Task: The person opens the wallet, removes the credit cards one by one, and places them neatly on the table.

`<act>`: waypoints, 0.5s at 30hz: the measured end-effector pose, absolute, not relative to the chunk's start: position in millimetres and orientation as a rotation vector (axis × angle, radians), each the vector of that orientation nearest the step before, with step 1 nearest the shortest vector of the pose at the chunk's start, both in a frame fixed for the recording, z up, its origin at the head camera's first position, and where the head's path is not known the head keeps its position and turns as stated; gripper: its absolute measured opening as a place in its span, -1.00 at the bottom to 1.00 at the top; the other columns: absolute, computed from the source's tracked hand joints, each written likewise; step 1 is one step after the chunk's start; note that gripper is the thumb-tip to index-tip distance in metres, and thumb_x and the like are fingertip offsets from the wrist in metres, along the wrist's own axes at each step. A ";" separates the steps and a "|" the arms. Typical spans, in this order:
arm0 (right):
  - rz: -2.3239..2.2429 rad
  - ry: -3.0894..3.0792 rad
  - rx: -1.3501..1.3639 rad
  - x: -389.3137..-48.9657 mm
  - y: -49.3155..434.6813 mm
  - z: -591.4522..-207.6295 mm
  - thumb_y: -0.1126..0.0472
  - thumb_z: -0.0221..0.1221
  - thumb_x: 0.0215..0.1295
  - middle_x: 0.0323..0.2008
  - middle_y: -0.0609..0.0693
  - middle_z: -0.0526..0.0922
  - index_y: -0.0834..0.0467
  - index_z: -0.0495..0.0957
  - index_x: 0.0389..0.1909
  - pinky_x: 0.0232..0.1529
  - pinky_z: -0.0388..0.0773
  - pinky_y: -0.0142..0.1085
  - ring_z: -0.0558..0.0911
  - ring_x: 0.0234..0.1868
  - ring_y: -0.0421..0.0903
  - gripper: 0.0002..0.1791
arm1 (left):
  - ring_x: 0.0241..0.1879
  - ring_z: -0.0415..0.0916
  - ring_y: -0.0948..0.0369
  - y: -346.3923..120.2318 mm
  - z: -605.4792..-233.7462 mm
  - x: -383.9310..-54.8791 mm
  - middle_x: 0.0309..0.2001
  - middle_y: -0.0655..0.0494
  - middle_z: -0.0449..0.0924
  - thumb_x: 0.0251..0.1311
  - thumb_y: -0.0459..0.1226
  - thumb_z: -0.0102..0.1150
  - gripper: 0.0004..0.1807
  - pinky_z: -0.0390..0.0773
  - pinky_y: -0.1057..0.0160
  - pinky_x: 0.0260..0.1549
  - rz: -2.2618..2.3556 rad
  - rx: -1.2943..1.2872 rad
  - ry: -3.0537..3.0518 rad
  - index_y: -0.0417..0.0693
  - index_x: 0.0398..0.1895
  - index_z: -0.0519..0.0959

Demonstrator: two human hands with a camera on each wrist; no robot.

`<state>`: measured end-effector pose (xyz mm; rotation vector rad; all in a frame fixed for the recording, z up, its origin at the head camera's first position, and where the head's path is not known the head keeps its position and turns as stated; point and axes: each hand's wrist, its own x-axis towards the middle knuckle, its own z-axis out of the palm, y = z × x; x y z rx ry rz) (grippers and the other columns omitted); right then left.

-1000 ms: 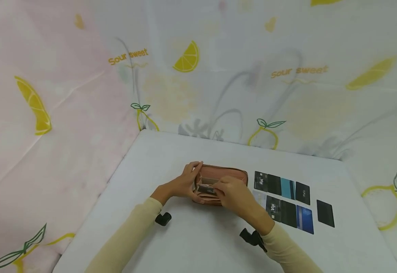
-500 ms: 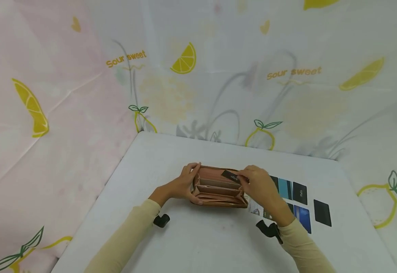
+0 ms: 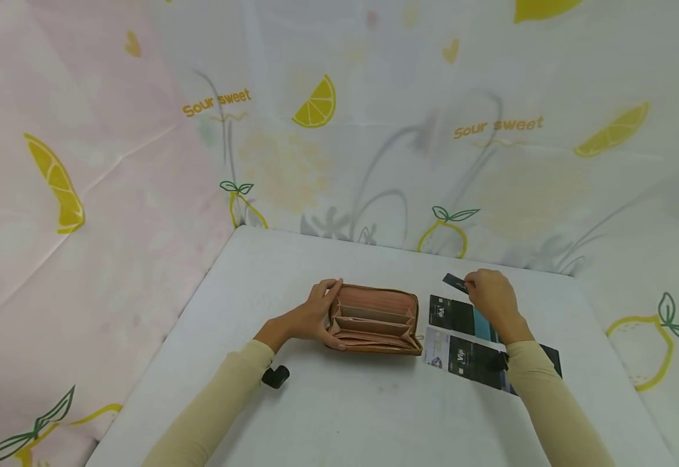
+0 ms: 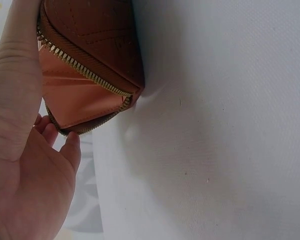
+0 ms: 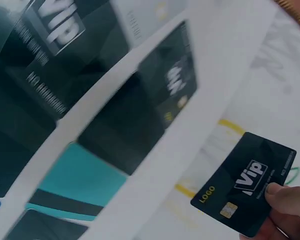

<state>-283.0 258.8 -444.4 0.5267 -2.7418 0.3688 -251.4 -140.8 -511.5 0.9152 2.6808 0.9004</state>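
Observation:
My left hand [image 3: 310, 318] grips the left end of a brown zip wallet [image 3: 377, 295], which stands open with its pink lining and divided pockets showing. In the left wrist view, the thumb and fingers span the wallet's zipped edges [image 4: 85, 72]. My right hand [image 3: 493, 301] pinches a black VIP card [image 5: 225, 185] by one end between thumb and fingers. The card hangs above the far side of the card rows, apart from the wallet. Beneath the right hand and wrist, part of the laid-out cards is hidden.
Two rows of cards lie right of the wallet. They include a black VIP card [image 3: 441, 312], a teal card [image 5: 77, 180] and a pale card [image 3: 436, 346]. Another dark card [image 3: 551, 358] shows partly beside the right sleeve. Patterned cloth [image 3: 339, 130] rises behind the white table [image 3: 316, 415].
My right hand has drawn the black VIP card out of the wallet and carried it rightward and away, over the rows' far side. The left hand has kept its grip on the wallet.

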 end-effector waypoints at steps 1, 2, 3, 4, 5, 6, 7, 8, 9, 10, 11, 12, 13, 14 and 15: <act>0.356 -2.759 0.510 -286.5 262.2 -447.0 0.49 0.18 0.21 -0.45 0.20 0.67 0.35 0.71 -0.37 -0.41 0.57 0.01 0.59 -0.50 0.07 -0.87 | 0.40 -0.20 0.05 -140.7 -511.7 -251.6 0.47 0.00 -0.26 -0.31 0.29 0.51 0.54 0.20 0.00 0.29 0.897 0.914 2.681 -0.19 0.56 -0.28; 0.336 -2.775 0.491 -290.0 265.5 -449.5 0.48 0.18 0.22 -0.45 0.20 0.67 0.35 0.71 -0.37 -0.40 0.57 0.01 0.59 -0.49 0.07 -0.87 | 0.40 -0.21 0.05 -140.8 -511.9 -251.8 0.47 0.00 -0.26 -0.31 0.29 0.51 0.54 0.20 0.01 0.29 0.894 0.912 2.681 -0.18 0.56 -0.28; 0.321 -2.785 0.475 -293.3 268.5 -451.6 0.49 0.17 0.22 -0.44 0.22 0.67 0.36 0.71 -0.37 -0.39 0.57 0.02 0.59 -0.48 0.09 -0.87 | 0.40 -0.21 0.05 -140.7 -512.3 -251.9 0.47 0.01 -0.26 -0.31 0.29 0.51 0.54 0.20 0.01 0.29 0.888 0.908 2.680 -0.18 0.56 -0.29; 0.307 -2.794 0.462 -296.3 270.9 -453.3 0.49 0.17 0.22 -0.44 0.22 0.66 0.36 0.70 -0.37 -0.37 0.57 0.03 0.60 -0.46 0.10 -0.87 | 0.41 -0.22 0.06 -140.8 -512.5 -252.0 0.48 0.01 -0.27 -0.30 0.29 0.51 0.54 0.19 0.02 0.30 0.885 0.905 2.681 -0.17 0.56 -0.29; 0.298 -2.805 0.450 -299.2 273.3 -455.0 0.49 0.16 0.22 -0.44 0.23 0.66 0.37 0.70 -0.37 -0.35 0.57 0.04 0.61 -0.45 0.11 -0.86 | 0.41 -0.22 0.06 -140.8 -512.7 -252.0 0.47 0.01 -0.27 -0.31 0.29 0.51 0.54 0.19 0.02 0.30 0.882 0.903 2.682 -0.16 0.56 -0.29; 0.294 -2.814 0.441 -302.0 275.6 -456.7 0.49 0.16 0.22 -0.44 0.24 0.66 0.38 0.70 -0.37 -0.33 0.57 0.04 0.61 -0.44 0.13 -0.86 | 0.41 -0.21 0.05 -140.8 -512.9 -252.0 0.47 0.01 -0.26 -0.31 0.29 0.51 0.54 0.20 0.02 0.29 0.883 0.903 2.685 -0.17 0.56 -0.28; 0.287 -2.823 0.429 -304.6 277.8 -458.7 0.49 0.16 0.22 -0.43 0.25 0.66 0.39 0.69 -0.36 -0.31 0.57 0.05 0.62 -0.41 0.15 -0.87 | 0.40 -0.20 0.06 -140.8 -513.1 -252.0 0.47 0.01 -0.26 -0.31 0.29 0.51 0.54 0.20 0.02 0.29 0.878 0.902 2.687 -0.17 0.56 -0.28; 0.287 -2.829 0.418 -306.9 279.7 -460.5 0.49 0.16 0.23 -0.42 0.25 0.66 0.39 0.69 -0.35 -0.29 0.57 0.06 0.63 -0.38 0.17 -0.87 | 0.40 -0.20 0.06 -140.7 -513.0 -251.8 0.47 0.01 -0.26 -0.31 0.29 0.51 0.54 0.20 0.02 0.29 0.878 0.900 2.687 -0.17 0.56 -0.28; 0.291 -2.835 0.410 -308.7 281.3 -462.0 0.49 0.17 0.23 -0.41 0.26 0.67 0.40 0.69 -0.34 -0.27 0.57 0.06 0.64 -0.36 0.19 -0.87 | 0.40 -0.19 0.06 -140.6 -512.9 -251.7 0.47 0.01 -0.25 -0.31 0.29 0.51 0.54 0.20 0.02 0.29 0.877 0.900 2.687 -0.17 0.56 -0.28; 0.296 -2.841 0.404 -310.2 282.5 -463.3 0.49 0.17 0.23 -0.39 0.27 0.67 0.41 0.69 -0.33 -0.27 0.57 0.06 0.64 -0.34 0.20 -0.88 | 0.39 -0.19 0.06 -140.4 -512.6 -251.4 0.47 0.00 -0.25 -0.32 0.29 0.51 0.54 0.20 0.02 0.29 0.877 0.900 2.687 -0.17 0.56 -0.28; 0.302 -2.845 0.397 -311.6 283.6 -465.1 0.48 0.18 0.23 -0.38 0.27 0.67 0.41 0.69 -0.32 -0.25 0.57 0.07 0.65 -0.32 0.22 -0.88 | 0.39 -0.17 0.06 -140.3 -512.3 -251.2 0.47 0.00 -0.24 -0.32 0.29 0.52 0.54 0.21 0.02 0.29 0.879 0.903 2.688 -0.18 0.56 -0.27; 0.311 -2.847 0.390 -313.0 284.7 -466.9 0.48 0.18 0.23 -0.36 0.28 0.68 0.42 0.69 -0.30 -0.24 0.57 0.07 0.65 -0.30 0.22 -0.88 | 0.38 -0.16 0.06 -140.1 -511.9 -250.9 0.47 -0.01 -0.23 -0.32 0.29 0.52 0.54 0.21 0.02 0.28 0.880 0.904 2.690 -0.17 0.56 -0.27; 0.324 -2.851 0.383 -314.0 285.3 -468.5 0.47 0.19 0.24 -0.35 0.28 0.68 0.42 0.69 -0.30 -0.23 0.57 0.06 0.65 -0.29 0.22 -0.88 | 0.38 -0.16 0.06 -140.0 -511.4 -250.8 0.46 -0.01 -0.24 -0.32 0.29 0.51 0.54 0.21 0.02 0.28 0.877 0.902 2.692 -0.17 0.56 -0.28; 0.338 -2.851 0.381 -315.0 285.7 -469.9 0.46 0.20 0.25 -0.34 0.28 0.68 0.42 0.69 -0.29 -0.22 0.56 0.06 0.65 -0.28 0.23 -0.88 | 0.38 -0.16 0.06 -139.9 -511.0 -250.6 0.46 -0.02 -0.23 -0.32 0.29 0.52 0.55 0.22 0.02 0.28 0.880 0.902 2.694 -0.18 0.56 -0.28; 0.348 -2.852 0.379 -315.9 286.2 -471.3 0.46 0.20 0.25 -0.34 0.28 0.68 0.42 0.68 -0.28 -0.20 0.56 0.06 0.65 -0.27 0.23 -0.88 | 0.38 -0.16 0.05 -139.8 -510.6 -250.4 0.46 -0.02 -0.23 -0.33 0.29 0.52 0.55 0.22 0.02 0.28 0.880 0.903 2.696 -0.18 0.56 -0.28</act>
